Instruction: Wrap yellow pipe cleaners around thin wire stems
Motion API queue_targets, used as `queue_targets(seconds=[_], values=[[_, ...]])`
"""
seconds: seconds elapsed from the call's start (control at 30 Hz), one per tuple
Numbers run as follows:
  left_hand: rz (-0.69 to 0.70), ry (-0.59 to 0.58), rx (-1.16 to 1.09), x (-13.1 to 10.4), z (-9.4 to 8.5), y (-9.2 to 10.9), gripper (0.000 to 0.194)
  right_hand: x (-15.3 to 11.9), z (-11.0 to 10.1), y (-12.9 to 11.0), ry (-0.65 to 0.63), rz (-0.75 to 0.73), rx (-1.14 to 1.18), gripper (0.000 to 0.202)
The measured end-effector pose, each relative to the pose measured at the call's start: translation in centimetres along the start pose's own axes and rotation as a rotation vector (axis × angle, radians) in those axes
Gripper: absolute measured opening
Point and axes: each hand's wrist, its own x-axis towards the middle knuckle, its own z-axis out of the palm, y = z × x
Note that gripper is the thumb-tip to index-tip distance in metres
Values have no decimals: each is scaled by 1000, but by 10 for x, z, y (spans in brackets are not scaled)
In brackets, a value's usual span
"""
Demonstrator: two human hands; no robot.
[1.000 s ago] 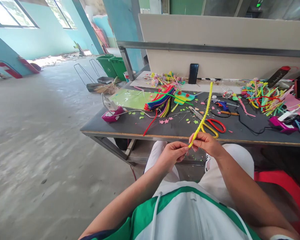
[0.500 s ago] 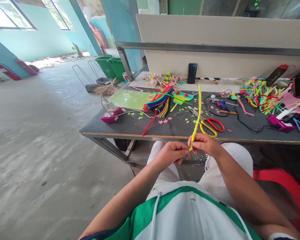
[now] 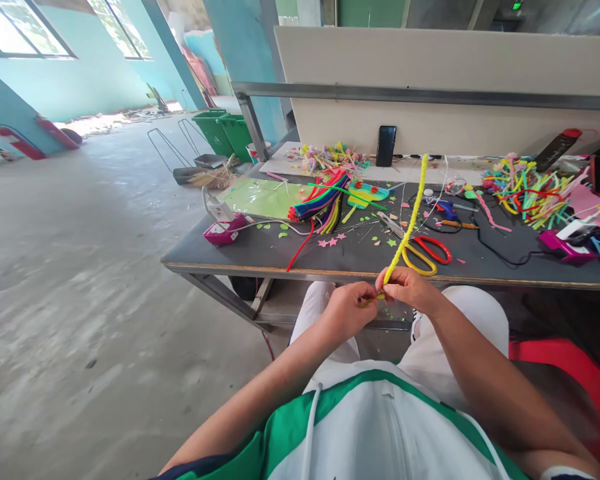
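Observation:
A long yellow pipe cleaner (image 3: 411, 223) rises from my hands, leaning to the right over the table edge. My right hand (image 3: 405, 288) pinches it near its lower part between thumb and fingers. Close against it, my left hand (image 3: 353, 308) has its fingers closed on the bottom end, where a bit of yellow shows. Thin pale strands (image 3: 445, 175) stand beside the pipe cleaner's upper part. Just behind my right hand lie scissors with one yellow and one red handle (image 3: 434, 250). A bundle of colourful pipe cleaners (image 3: 325, 200) rests farther left on the table.
On the dark table (image 3: 230, 257) are a green sheet (image 3: 250, 199), a phone (image 3: 385, 147) standing upright, a blue glue gun (image 3: 447, 210), magenta power strips (image 3: 225, 230), and a heap of pipe-cleaner pieces (image 3: 525, 190). Paper scraps lie scattered. A metal bar (image 3: 430, 97) crosses behind.
The top of the yellow pipe cleaner has tilted to the right. My left fingers have curled in more around its lower end, while my right hand keeps its place.

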Motion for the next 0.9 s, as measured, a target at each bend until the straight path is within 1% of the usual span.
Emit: queue_targets(seconds=[0.13,0.2,0.27,0.37,0.43,0.5,0.6,0.7,0.8,0.9], values=[[25,9,64,0,-1,1,12,0,0,-2,31,10,-30,10],[5,12,31,1,-1,-1,12,0,-1,-2,45,6,-22,10],[-36,10,-74,2,-2,-2,14,0,-2,-2,61,-5,1,12],[-108,-17,-272,2,-2,-2,21,0,-3,-2,76,-25,27,18],[-143,-24,-352,2,-2,-1,25,1,-4,-1,78,-29,38,20],[-158,6,-400,3,-1,-1,27,1,-4,0,93,-28,53,21],[-139,115,-413,4,2,-3,28,2,-3,2,145,-36,42,21],[-99,215,-377,5,4,-7,27,4,-3,3,190,-46,15,22],[-61,240,-355,6,6,-10,23,4,-1,2,240,-59,-6,23],[-73,227,-390,8,7,-8,22,4,0,1,273,-76,-27,23]])
